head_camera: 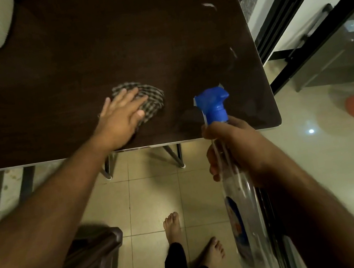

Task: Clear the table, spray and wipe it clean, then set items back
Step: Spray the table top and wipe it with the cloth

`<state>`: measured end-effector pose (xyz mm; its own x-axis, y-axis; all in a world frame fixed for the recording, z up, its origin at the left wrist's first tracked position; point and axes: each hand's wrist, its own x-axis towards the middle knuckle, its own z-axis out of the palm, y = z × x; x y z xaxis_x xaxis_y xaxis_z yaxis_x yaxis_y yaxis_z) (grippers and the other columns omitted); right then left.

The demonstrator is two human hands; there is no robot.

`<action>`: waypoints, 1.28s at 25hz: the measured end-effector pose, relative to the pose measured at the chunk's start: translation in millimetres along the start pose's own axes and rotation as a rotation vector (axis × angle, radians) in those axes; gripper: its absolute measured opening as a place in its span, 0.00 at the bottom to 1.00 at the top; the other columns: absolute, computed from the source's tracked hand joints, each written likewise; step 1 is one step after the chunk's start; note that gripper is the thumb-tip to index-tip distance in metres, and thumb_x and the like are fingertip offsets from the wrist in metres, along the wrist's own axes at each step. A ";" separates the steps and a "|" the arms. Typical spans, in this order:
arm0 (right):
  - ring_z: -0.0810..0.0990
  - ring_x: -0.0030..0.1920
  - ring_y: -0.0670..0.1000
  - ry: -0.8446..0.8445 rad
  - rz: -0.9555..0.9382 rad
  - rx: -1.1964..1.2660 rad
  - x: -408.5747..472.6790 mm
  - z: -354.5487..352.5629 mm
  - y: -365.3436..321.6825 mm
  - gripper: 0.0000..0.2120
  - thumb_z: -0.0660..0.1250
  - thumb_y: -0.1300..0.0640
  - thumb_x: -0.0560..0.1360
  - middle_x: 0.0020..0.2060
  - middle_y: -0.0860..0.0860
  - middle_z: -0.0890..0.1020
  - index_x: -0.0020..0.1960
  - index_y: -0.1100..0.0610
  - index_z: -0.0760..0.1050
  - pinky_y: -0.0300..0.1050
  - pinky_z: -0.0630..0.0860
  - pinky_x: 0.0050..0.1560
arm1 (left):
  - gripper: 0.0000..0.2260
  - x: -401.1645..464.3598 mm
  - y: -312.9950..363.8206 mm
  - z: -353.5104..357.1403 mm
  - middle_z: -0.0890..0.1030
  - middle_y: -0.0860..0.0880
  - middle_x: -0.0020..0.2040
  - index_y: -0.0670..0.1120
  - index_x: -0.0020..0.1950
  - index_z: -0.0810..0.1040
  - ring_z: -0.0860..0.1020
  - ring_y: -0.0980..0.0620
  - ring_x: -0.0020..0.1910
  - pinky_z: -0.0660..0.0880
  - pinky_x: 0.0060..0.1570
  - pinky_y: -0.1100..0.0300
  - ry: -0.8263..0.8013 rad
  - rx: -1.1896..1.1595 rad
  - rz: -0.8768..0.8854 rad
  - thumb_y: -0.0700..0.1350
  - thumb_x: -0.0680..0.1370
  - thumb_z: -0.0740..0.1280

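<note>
Wiping the dark surface (64,66) with my left hand (118,118), its fingers flat on the checked cloth (150,98).
My right hand (240,151) grips the spray bottle (232,171) near the edge, nozzle pointing far-right; unwiped surface lies right of the cloth.

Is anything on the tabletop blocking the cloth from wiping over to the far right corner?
Nothing visible. The left hand presses the checked cloth near the front edge, and the dark table from there to the right corner shows only glare streaks. The spray bottle is held by the right hand off the front edge.
</note>
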<state>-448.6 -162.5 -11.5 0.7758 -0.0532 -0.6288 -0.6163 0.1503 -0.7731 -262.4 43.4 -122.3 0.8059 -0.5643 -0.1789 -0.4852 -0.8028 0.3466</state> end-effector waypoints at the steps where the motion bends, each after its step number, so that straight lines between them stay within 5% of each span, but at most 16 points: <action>1: 0.77 0.31 0.53 0.003 -0.008 -0.010 0.1 -2.3 -1.5 0.10 0.64 0.56 0.77 0.34 0.54 0.77 0.57 0.52 0.69 0.51 0.77 0.37 | 0.20 24.3 -4.8 -5.1 0.53 0.53 0.79 0.56 0.76 0.59 0.47 0.51 0.78 0.41 0.74 0.47 0.015 0.010 -0.077 0.51 0.83 0.54; 4: 0.78 0.30 0.53 0.012 -0.040 -0.005 1.1 -3.2 -7.3 0.07 0.64 0.56 0.77 0.33 0.54 0.77 0.55 0.52 0.70 0.50 0.78 0.35 | 0.21 50.9 35.9 -1.2 0.53 0.51 0.79 0.56 0.77 0.59 0.48 0.47 0.78 0.42 0.74 0.45 0.002 0.029 -0.101 0.51 0.83 0.54; 9: 0.77 0.29 0.53 0.010 -0.071 0.046 -3.6 -7.8 -11.5 0.05 0.63 0.57 0.77 0.31 0.53 0.77 0.53 0.53 0.70 0.50 0.77 0.35 | 0.21 -75.8 53.6 27.3 0.50 0.57 0.78 0.58 0.76 0.57 0.43 0.57 0.76 0.37 0.74 0.54 -0.019 0.008 0.174 0.52 0.82 0.52; 14: 0.77 0.32 0.53 0.048 -0.058 0.039 -0.1 -15.7 -5.7 0.08 0.64 0.57 0.77 0.35 0.55 0.76 0.55 0.53 0.70 0.49 0.78 0.36 | 0.21 20.1 28.5 3.7 0.52 0.52 0.79 0.56 0.77 0.57 0.47 0.50 0.78 0.41 0.74 0.48 0.016 0.065 -0.060 0.52 0.83 0.52; 18: 0.77 0.31 0.53 0.010 -0.081 0.047 0.8 -6.7 -8.9 0.06 0.63 0.57 0.77 0.32 0.52 0.77 0.53 0.53 0.70 0.50 0.77 0.36 | 0.21 15.6 95.7 28.5 0.51 0.53 0.79 0.58 0.76 0.57 0.45 0.50 0.78 0.43 0.75 0.45 -0.028 0.090 0.086 0.52 0.83 0.52; 21: 0.77 0.31 0.52 -0.011 -0.087 0.066 -0.6 -7.3 -12.5 0.05 0.63 0.57 0.77 0.32 0.52 0.77 0.53 0.53 0.71 0.48 0.77 0.35 | 0.21 -42.5 73.6 36.4 0.51 0.57 0.79 0.59 0.76 0.58 0.44 0.55 0.77 0.40 0.75 0.50 0.016 0.037 0.161 0.52 0.83 0.53; 26: 0.77 0.31 0.52 0.035 -0.071 0.072 5.0 -21.5 -12.9 0.09 0.64 0.57 0.76 0.35 0.54 0.77 0.55 0.54 0.70 0.50 0.77 0.36 | 0.21 45.2 34.8 0.9 0.52 0.51 0.79 0.55 0.77 0.58 0.47 0.48 0.78 0.44 0.75 0.45 0.041 0.059 -0.144 0.52 0.83 0.52; 32: 0.76 0.30 0.52 0.011 -0.101 0.111 7.2 -25.9 -19.0 0.06 0.63 0.58 0.77 0.34 0.54 0.76 0.53 0.53 0.71 0.47 0.77 0.33 | 0.21 -33.2 86.0 33.4 0.49 0.56 0.79 0.58 0.77 0.56 0.44 0.53 0.78 0.42 0.76 0.47 0.004 0.055 0.086 0.54 0.83 0.51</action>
<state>-434.8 -191.3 -3.5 0.8309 -0.0845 -0.5499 -0.5161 0.2519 -0.8186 -342.3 -13.3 -117.3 0.7619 -0.6310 -0.1465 -0.5707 -0.7608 0.3090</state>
